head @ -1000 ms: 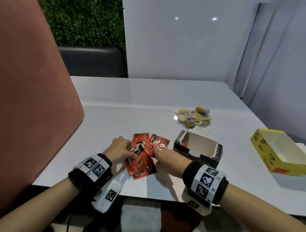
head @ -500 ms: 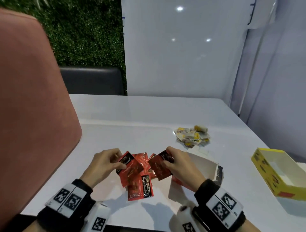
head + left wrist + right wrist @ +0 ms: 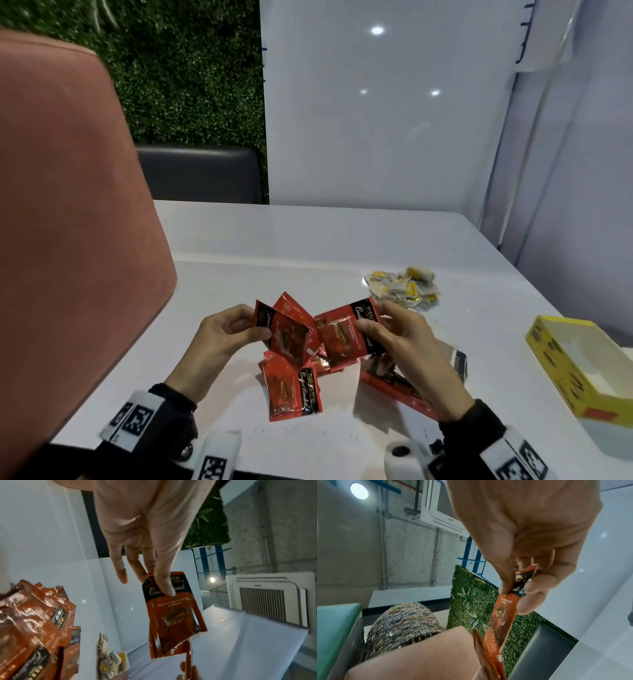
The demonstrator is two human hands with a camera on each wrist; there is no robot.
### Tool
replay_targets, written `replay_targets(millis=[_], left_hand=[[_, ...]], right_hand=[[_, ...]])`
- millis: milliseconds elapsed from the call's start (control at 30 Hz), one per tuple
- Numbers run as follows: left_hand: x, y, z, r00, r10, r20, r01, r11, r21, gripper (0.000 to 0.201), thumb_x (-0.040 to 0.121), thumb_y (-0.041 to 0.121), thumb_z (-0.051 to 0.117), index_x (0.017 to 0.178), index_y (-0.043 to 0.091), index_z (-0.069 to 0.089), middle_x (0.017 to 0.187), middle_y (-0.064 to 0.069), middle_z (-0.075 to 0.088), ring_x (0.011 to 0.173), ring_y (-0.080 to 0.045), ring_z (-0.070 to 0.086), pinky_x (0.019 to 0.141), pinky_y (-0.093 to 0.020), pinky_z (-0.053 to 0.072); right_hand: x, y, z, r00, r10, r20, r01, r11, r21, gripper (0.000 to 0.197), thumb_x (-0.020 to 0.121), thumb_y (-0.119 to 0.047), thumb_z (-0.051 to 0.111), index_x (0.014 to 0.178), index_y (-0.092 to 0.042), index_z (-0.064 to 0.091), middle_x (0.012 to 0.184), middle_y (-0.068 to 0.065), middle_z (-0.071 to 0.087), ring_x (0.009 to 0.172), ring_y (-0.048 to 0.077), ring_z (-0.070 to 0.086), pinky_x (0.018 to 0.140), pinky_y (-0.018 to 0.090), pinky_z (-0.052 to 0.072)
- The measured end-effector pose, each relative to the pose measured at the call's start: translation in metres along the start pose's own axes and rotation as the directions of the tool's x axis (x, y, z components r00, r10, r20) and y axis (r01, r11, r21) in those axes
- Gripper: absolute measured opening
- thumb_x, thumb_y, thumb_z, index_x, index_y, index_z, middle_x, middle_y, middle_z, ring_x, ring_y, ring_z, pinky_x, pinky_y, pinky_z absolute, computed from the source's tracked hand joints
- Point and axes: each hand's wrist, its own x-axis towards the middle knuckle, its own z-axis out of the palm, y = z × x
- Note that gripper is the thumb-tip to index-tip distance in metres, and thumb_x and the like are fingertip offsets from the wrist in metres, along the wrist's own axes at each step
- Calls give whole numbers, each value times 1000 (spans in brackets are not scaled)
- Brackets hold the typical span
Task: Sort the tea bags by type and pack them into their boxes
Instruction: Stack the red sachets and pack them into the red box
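My left hand [image 3: 258,322] pinches a couple of red tea packets [image 3: 286,330] above the table; in the left wrist view the thumb of the left hand [image 3: 157,584] presses on the red packet [image 3: 173,615]. My right hand [image 3: 371,315] pinches another few red packets [image 3: 342,334] by their black end; the right wrist view shows the right hand [image 3: 517,588] holding a red packet [image 3: 503,612] edge-on. More red packets [image 3: 294,390] lie on the table below. The red-and-black box [image 3: 459,363] is mostly hidden behind my right hand. A pile of yellow tea bags [image 3: 400,287] lies farther back.
An open yellow box [image 3: 565,373] stands at the right edge of the white table [image 3: 239,240]. A pink chair back [image 3: 68,222] rises close on the left. A white wall panel closes the far side.
Both hands have lifted from the pile on the table, each taking red packets up with it. The view has tilted upward.
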Motion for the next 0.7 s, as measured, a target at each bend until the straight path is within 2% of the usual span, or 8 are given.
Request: replay_targets(millis=[67,167,267,333,433,500,633,700], left_hand=[[1,0,-3,1000,5,7,-5,1000,-1,11,74,3,73,84,3,68,86,-10,74,84,-17,69,80,-24,48],[2,-2,-10,998,50,29,-51,999,17,29,57,26,80,78,9,70,86,-9,74,85,-17,68,78,-23,50],[1,-4,-14,987,158,38,-153,983,-103,29,49,33,84,66,14,70,76,-4,72,77,-14,68,72,-21,54],[0,-7,-15,964,244,103,-211,942,-260,30,53,42,87,60,19,69,70,-1,69,80,-14,66,83,-26,54],[-1,-10,-13,907,337,254,-213,884,-416,19,66,38,79,61,25,67,64,6,65,82,-10,60,99,-29,46],[0,-10,-10,877,366,311,-211,875,-435,16,70,31,77,61,27,65,64,8,66,83,-9,58,100,-30,45],[2,-1,-4,784,454,424,-480,876,-51,16,72,17,73,61,27,66,72,9,72,85,-13,53,102,-32,41],[3,1,-2,673,614,411,-728,648,225,21,82,20,67,62,20,66,79,14,72,85,-11,53,101,-34,41]], right_hand=[[-1,2,-3,999,23,45,-23,1000,11,9,91,-17,56,99,-15,61,81,11,70,53,16,64,45,27,47],[-2,1,-10,989,12,151,-7,999,-38,18,91,-11,56,102,-25,59,87,8,69,58,10,62,50,20,46],[-3,-4,-16,986,0,168,-7,999,37,11,86,-9,63,96,-13,63,79,14,66,59,13,55,53,20,44],[-7,-7,-18,975,33,218,-76,978,192,11,83,-15,69,92,-9,66,77,13,64,64,15,55,62,24,46],[-12,-5,-15,910,83,406,-273,857,437,38,74,-24,74,102,-1,64,96,25,63,88,30,56,84,43,41],[-14,-6,-7,859,99,503,-367,804,469,35,74,-19,72,102,-1,65,96,17,68,90,26,62,86,35,48],[-17,-3,13,786,229,574,-495,790,363,35,79,-16,69,111,-3,62,106,15,69,95,22,65,92,39,51],[-17,3,18,803,282,525,-534,731,425,35,76,-15,67,108,-1,63,107,18,68,93,23,65,87,36,54]])
